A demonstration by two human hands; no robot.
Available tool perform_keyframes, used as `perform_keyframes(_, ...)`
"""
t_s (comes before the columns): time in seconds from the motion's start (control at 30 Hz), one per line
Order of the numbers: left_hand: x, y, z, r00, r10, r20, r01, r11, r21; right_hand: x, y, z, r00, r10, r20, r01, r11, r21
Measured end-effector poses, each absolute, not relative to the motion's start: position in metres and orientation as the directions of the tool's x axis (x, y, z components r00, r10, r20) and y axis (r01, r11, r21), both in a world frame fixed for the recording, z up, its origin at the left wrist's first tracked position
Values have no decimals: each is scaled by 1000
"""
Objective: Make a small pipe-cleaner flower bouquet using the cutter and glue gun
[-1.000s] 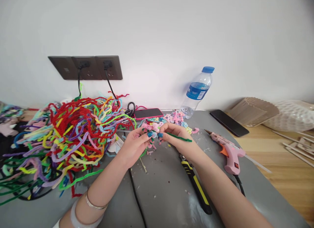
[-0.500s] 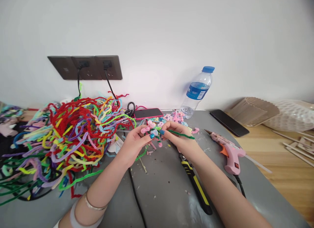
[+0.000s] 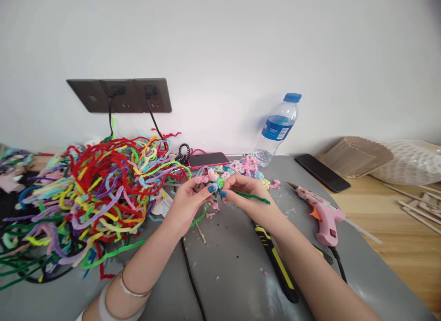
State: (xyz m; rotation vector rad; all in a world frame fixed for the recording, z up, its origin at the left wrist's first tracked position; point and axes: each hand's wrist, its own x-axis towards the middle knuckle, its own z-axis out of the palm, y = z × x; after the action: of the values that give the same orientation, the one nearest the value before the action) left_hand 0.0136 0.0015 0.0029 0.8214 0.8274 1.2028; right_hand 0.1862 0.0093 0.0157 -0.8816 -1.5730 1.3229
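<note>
Centrally, over the grey mat [image 3: 234, 266]: left hand [image 3: 188, 203] and right hand [image 3: 250, 197] close together, fingertips almost meeting. Left hand pinched narrow on a small pastel flower cluster [image 3: 210, 180], thumb and forefinger closed around its base. Right hand likewise pinched, gripping a green pipe cleaner [image 3: 251, 197] whose free end sticks out to the right across the knuckles; near end meets the cluster between the two thumbs. Cluster held just above the mat, a little nearer than the red-cased phone [image 3: 207, 159].

Left of the hands, a big tangled heap of coloured pipe cleaners [image 3: 96, 192] spread across the mat. Far side, against the wall: dark socket panel [image 3: 120, 95] with two cables plugged in, and a water bottle [image 3: 277, 128] standing upright. More finished pastel flowers [image 3: 250, 167] lying just beyond the right hand. Right of the forearm, a pink glue gun [image 3: 322, 215] lying on the mat; a black phone [image 3: 322, 173] farther off. Partly under the right forearm, a yellow-and-black handled tool [image 3: 275, 261]. Scattered small trimmings on the mat near the hands.
</note>
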Motion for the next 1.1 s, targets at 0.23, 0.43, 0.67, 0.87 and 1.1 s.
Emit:
perform_keyframes(0.23,15,2,2,164,982,-90,-482,160,861,185,10,13,-389,905,170,-24,175,-984)
perform_keyframes(0.43,14,3,4,155,984,-85,-506,153,849,183,10,14,-403,899,170,-43,167,-985)
perform_keyframes(0.67,8,7,-2,57,998,15,-333,5,943,187,12,10,-185,951,248,-77,237,-968)
perform_keyframes(0.87,4,9,-3,-110,992,60,-181,-80,980,187,9,10,-24,837,546,156,543,-825)
perform_keyframes(1.1,12,5,-2,234,937,-258,-365,330,870,188,5,11,-102,707,700,317,690,-651)
